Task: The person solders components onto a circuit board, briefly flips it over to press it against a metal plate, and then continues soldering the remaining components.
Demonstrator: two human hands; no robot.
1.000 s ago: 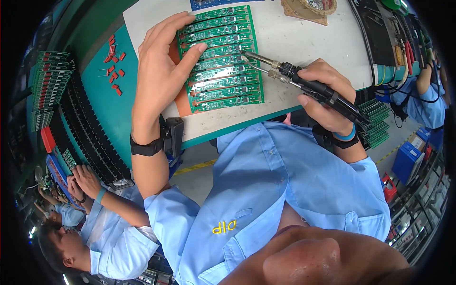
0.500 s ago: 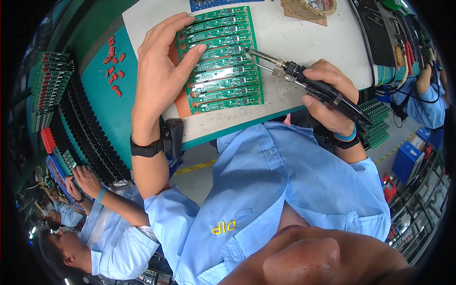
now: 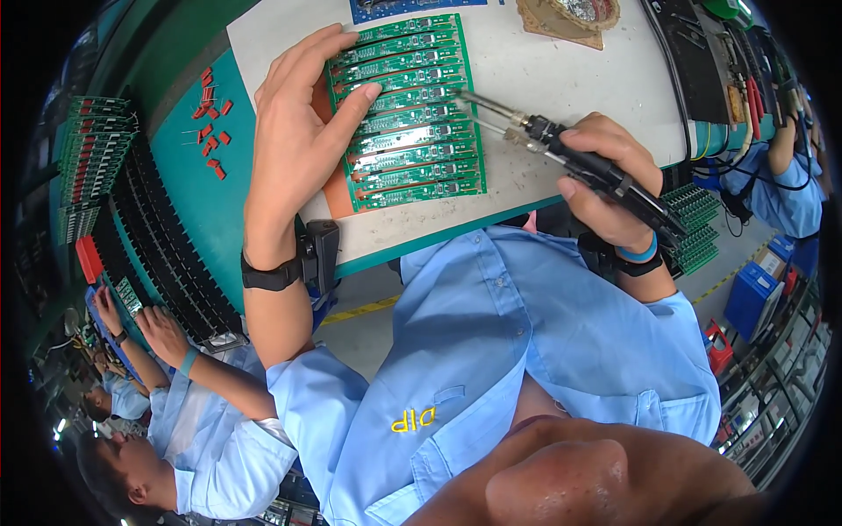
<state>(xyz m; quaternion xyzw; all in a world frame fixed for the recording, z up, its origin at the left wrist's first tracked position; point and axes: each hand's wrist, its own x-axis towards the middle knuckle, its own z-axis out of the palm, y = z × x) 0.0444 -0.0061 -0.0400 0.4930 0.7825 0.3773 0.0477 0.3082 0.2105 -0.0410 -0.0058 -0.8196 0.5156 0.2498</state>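
Note:
A panel of green circuit boards [image 3: 412, 114] lies on the white mat [image 3: 570, 70] of the workbench. My left hand [image 3: 298, 140] rests flat on the panel's left side, fingers spread, the index fingertip on a board near the middle. My right hand [image 3: 605, 188] grips a black soldering iron [image 3: 561, 149] like a pen. Its metal tip points left and hovers at the panel's right edge. I wear a black watch on the left wrist and a blue band on the right.
Red components [image 3: 210, 123] lie scattered on the teal bench top. Racks of green boards [image 3: 96, 158] stand at the left, more boards [image 3: 693, 228] at the right. A brown tip-cleaner holder [image 3: 570, 17] sits at the back. Co-workers in blue work at lower left [image 3: 175, 368] and far right [image 3: 781, 175].
My right hand has lifted the soldering iron slightly up and left along the panel's right edge. The left hand stays flat on the boards.

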